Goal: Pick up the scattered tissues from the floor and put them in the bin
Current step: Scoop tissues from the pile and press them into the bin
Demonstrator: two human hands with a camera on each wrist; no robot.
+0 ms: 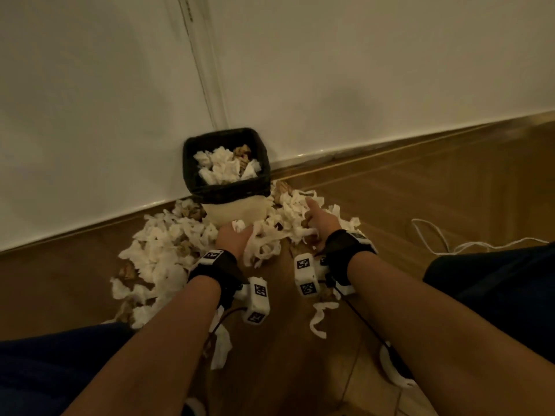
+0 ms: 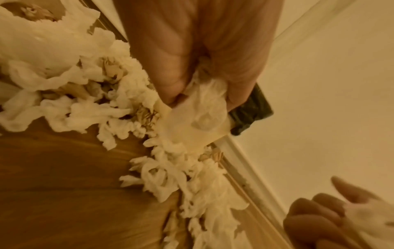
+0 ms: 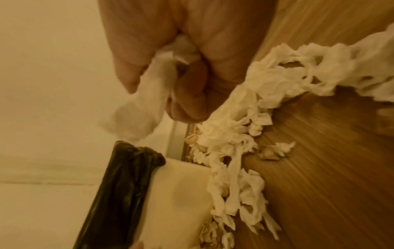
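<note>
A cream bin (image 1: 237, 211) with a black liner (image 1: 192, 163) stands against the wall and holds white and brown tissues (image 1: 223, 168). More white tissues (image 1: 162, 244) lie scattered on the wooden floor around it. My left hand (image 1: 232, 238) grips a wad of white tissue (image 2: 202, 107) just in front of the bin. My right hand (image 1: 318, 220) grips another white tissue (image 3: 149, 94) to the bin's right; its fingers (image 3: 192, 101) are curled round it. Long strands (image 1: 267, 241) trail between the two hands.
The white wall and skirting (image 1: 360, 145) run close behind the bin. A white cord (image 1: 435, 238) lies on the floor at the right. Loose tissue strips (image 1: 319, 316) sit near my knees (image 1: 495, 280). Bare wooden floor (image 1: 450, 190) spreads to the right.
</note>
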